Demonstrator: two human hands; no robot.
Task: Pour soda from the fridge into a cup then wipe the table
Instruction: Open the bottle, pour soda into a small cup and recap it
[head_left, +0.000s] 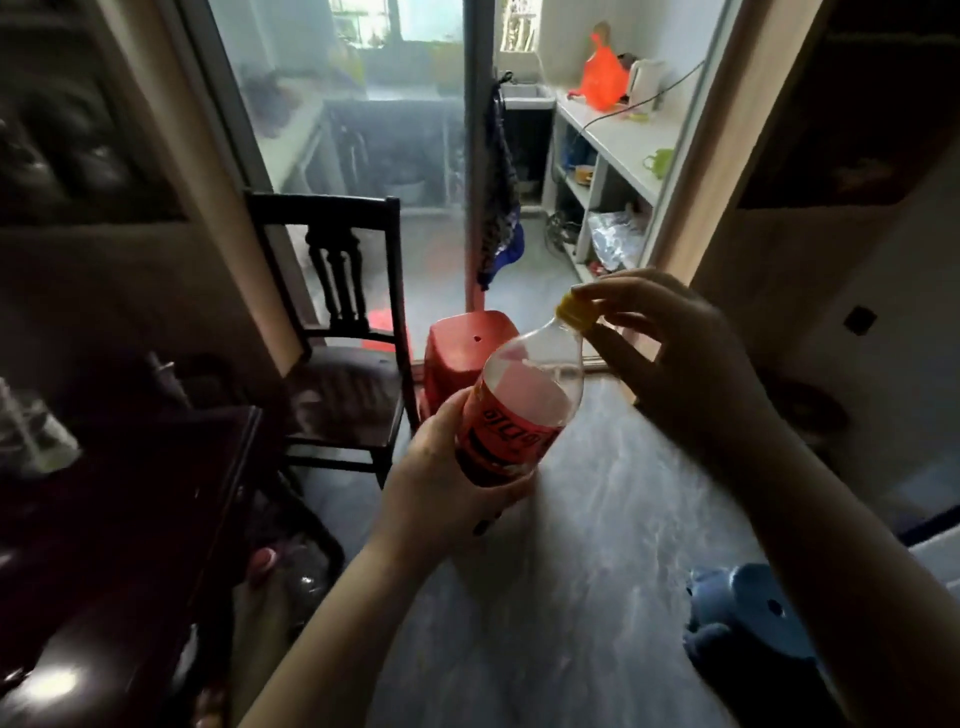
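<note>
A clear plastic soda bottle (524, 400) with an orange-red label is held in mid-air, tilted up to the right. My left hand (447, 478) grips its lower body from the left. My right hand (670, 353) pinches the yellow cap (575, 313) on the bottle's neck between thumb and fingers. A dark wooden table (130, 545) stands at the left, with a clear glass-like vessel (31, 431) at its far left edge, blurred.
A dark wooden chair (343, 332) stands by the table, a red plastic stool (467, 348) behind the bottle, a blue stool (748, 613) at lower right. Beyond the sliding glass door is a kitchen with a white counter (618, 135) carrying a green cup (661, 161).
</note>
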